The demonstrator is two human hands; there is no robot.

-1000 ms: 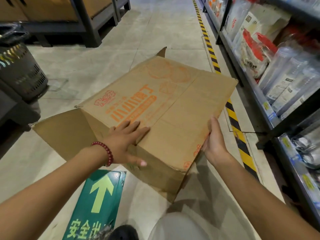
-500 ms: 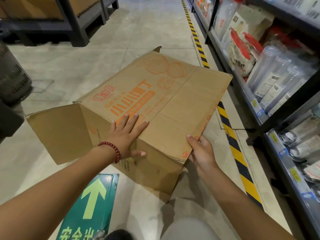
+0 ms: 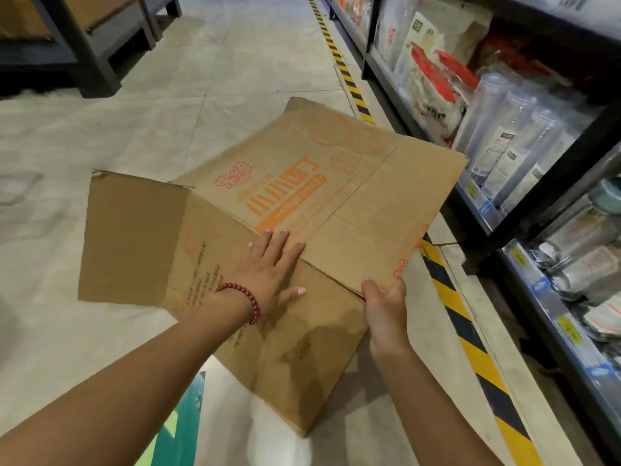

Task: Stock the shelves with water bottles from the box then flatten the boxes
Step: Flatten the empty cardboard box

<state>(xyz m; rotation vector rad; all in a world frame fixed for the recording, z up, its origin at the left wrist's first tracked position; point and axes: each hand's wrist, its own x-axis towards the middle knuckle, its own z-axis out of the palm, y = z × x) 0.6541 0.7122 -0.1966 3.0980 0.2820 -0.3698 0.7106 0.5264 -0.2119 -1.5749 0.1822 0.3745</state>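
A brown cardboard box (image 3: 336,203) with orange print is held above the floor, nearly collapsed flat, with one flap spread out to the left. My left hand (image 3: 272,270), with a red bead bracelet on the wrist, presses flat with straight fingers on the box's top panel near a crease. My right hand (image 3: 384,304) grips the near right edge of the box, thumb on top and fingers underneath. No water bottles are in view.
A dark metal shelf unit (image 3: 504,230) with packaged goods and clear cups runs along the right. Yellow-black hazard tape (image 3: 450,297) lines the floor before it. A green floor sign (image 3: 181,428) lies near my feet. Dark racks (image 3: 84,45) stand at the far left.
The box has dropped lower and folded flatter, its left flap swinging out. My right hand slid from the side to the near edge. My left hand kept pressing on top.
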